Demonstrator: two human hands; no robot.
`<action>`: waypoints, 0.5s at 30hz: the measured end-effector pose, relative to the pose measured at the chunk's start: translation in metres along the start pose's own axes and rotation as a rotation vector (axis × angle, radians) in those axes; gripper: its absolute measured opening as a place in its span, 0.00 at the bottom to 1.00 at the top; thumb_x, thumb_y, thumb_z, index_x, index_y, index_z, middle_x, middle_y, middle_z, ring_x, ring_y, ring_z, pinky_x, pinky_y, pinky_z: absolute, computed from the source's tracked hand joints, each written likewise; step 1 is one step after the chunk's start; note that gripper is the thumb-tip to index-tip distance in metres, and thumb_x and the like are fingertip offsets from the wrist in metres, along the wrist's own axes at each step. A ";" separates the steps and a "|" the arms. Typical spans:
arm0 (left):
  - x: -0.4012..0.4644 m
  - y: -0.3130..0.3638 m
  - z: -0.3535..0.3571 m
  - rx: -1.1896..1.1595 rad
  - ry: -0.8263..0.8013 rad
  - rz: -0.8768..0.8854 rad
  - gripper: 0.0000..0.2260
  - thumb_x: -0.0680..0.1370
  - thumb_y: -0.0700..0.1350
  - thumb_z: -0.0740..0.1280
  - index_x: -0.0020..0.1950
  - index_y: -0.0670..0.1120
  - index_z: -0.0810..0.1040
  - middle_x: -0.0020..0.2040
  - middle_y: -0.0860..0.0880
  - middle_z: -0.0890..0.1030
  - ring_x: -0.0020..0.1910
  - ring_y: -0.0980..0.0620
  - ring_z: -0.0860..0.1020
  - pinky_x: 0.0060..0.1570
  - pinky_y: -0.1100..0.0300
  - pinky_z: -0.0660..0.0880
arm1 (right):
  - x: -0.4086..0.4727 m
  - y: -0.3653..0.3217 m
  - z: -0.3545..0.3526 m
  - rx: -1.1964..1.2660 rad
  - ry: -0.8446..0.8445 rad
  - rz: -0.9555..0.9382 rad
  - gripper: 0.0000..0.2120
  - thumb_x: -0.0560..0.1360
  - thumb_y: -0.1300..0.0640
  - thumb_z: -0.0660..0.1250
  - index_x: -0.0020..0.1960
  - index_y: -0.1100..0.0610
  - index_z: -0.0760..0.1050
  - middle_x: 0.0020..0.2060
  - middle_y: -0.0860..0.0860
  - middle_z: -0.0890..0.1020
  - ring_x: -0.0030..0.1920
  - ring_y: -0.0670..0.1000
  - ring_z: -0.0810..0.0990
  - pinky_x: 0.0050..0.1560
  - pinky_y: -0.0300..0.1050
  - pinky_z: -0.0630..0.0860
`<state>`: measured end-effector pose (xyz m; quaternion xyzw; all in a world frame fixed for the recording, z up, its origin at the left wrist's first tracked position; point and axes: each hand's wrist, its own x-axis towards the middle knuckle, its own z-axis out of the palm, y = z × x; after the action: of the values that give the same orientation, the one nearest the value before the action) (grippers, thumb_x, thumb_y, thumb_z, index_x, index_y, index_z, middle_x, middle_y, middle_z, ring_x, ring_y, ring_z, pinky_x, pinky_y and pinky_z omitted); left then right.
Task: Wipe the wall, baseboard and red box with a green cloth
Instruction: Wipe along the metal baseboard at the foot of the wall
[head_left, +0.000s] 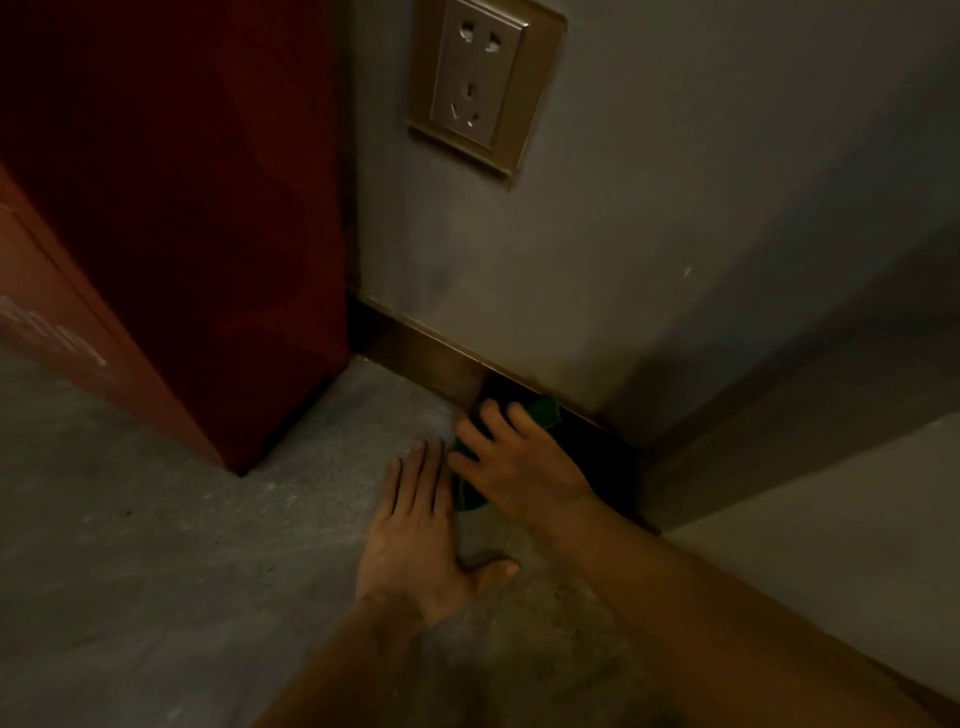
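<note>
A dark green cloth (543, 413) lies against the brown baseboard (421, 353) at the foot of the grey wall (649, 234). My right hand (514, 462) presses flat on the cloth and covers most of it; green shows past the fingertips and under the palm. Flat on the floor just left of it rests my left hand (415, 540), fingers together, thumb out, holding nothing. The red box (182, 208) stands at the left, its corner near the wall.
A metal-framed wall socket (480, 78) sits on the wall above the baseboard. The grey concrete floor (156, 545) spreads to the lower left. A darker wall corner and a lighter surface (831, 545) lie at the right.
</note>
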<state>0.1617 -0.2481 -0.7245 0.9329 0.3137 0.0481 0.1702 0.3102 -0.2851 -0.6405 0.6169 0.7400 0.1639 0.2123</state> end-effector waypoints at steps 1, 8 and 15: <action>0.000 -0.001 0.000 -0.006 0.006 -0.004 0.58 0.67 0.84 0.46 0.81 0.41 0.46 0.82 0.43 0.42 0.80 0.46 0.35 0.79 0.43 0.43 | 0.003 0.002 0.003 -0.022 -0.026 -0.006 0.14 0.77 0.53 0.62 0.63 0.52 0.73 0.65 0.55 0.74 0.62 0.61 0.74 0.58 0.55 0.73; 0.001 -0.003 0.001 0.002 -0.008 0.008 0.58 0.67 0.84 0.47 0.81 0.42 0.43 0.82 0.43 0.42 0.80 0.46 0.36 0.79 0.43 0.43 | -0.004 0.012 0.016 0.004 -0.178 -0.005 0.38 0.74 0.41 0.58 0.75 0.64 0.58 0.71 0.60 0.64 0.68 0.65 0.62 0.69 0.58 0.61; 0.001 -0.003 0.003 -0.010 0.009 0.002 0.58 0.66 0.84 0.48 0.82 0.42 0.45 0.83 0.44 0.45 0.81 0.47 0.38 0.79 0.42 0.45 | 0.000 0.012 0.006 -0.063 -0.146 -0.058 0.24 0.82 0.52 0.53 0.75 0.62 0.61 0.70 0.56 0.68 0.69 0.62 0.66 0.68 0.55 0.66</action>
<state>0.1613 -0.2463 -0.7282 0.9322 0.3130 0.0539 0.1736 0.3232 -0.2834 -0.6398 0.5985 0.7346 0.1356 0.2895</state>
